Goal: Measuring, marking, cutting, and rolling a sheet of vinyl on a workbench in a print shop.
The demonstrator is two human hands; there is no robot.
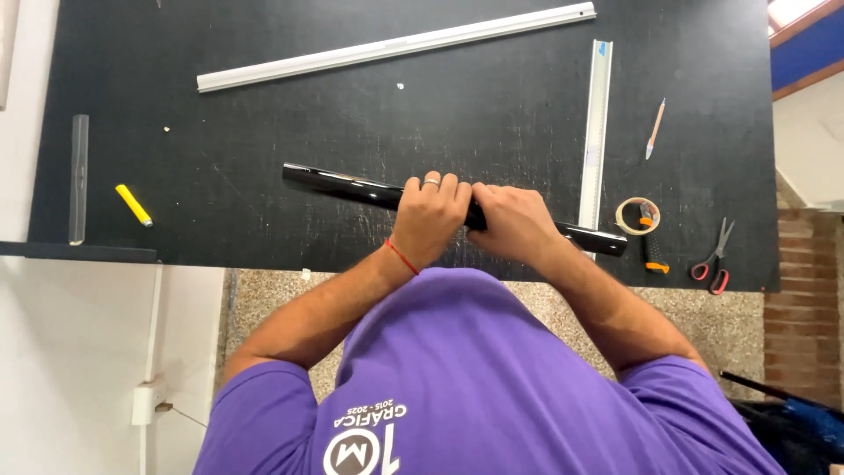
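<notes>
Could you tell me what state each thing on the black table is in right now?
Black roll: rolled up, lying flat, gripped mid-length.
Left hand: closed on the black roll.
Right hand: closed on the black roll.
Scissors: shut, lying flat.
Tape roll: flat.
Metal ruler: flat, untouched.
White rail: flat, untouched.
Yellow marker: lying loose.

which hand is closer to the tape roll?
Right. The right hand grips the black roll nearer the tape roll; the left hand grips it on the far side, farther away.

Black worktable (264, 132) over speckled stone floor (730, 325), white wall (70, 352) left, brick wall (804, 308) right.
</notes>
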